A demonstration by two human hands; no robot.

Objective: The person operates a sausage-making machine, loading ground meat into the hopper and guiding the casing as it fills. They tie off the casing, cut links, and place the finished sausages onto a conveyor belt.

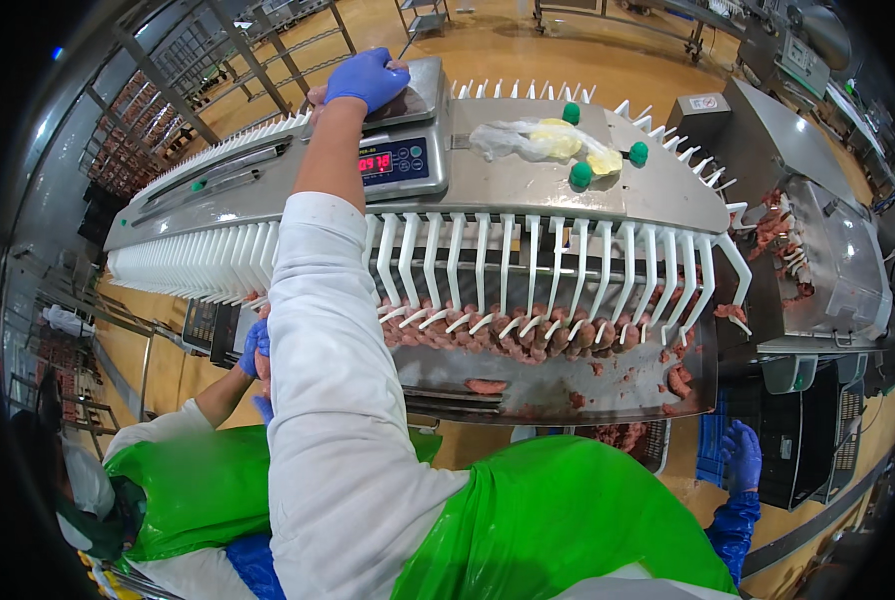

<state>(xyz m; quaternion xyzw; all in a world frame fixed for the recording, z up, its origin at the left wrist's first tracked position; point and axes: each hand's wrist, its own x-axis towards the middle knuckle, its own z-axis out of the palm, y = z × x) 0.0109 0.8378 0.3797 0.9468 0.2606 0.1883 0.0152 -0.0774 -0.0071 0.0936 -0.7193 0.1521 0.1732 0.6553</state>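
Note:
My left hand (pixel 368 80), in a blue glove, reaches far forward over the steel plate of a weighing scale (pixel 420 88). Its fingers curl over a pale pink sausage (pixel 318 96), mostly hidden beneath the glove. On the scale's front a red lit display (pixel 376 163) sits below my wrist. My right hand (pixel 743 458), blue-gloved with a blue sleeve, is off at the right beside a blue crate; it holds nothing and its fingers are loosely apart. Linked sausages (pixel 528 338) hang along white hooks (pixel 483 262) under my left arm.
A metal tray (pixel 618 385) with meat scraps lies below the hooks. Crumpled plastic (pixel 538 140) rests on the steel cover among green knobs (pixel 581 175). At left, a co-worker's gloved hand (pixel 253 345) is near the hooks. Black crates (pixel 803 430) stand right; a steel machine (pixel 833 265) is beyond.

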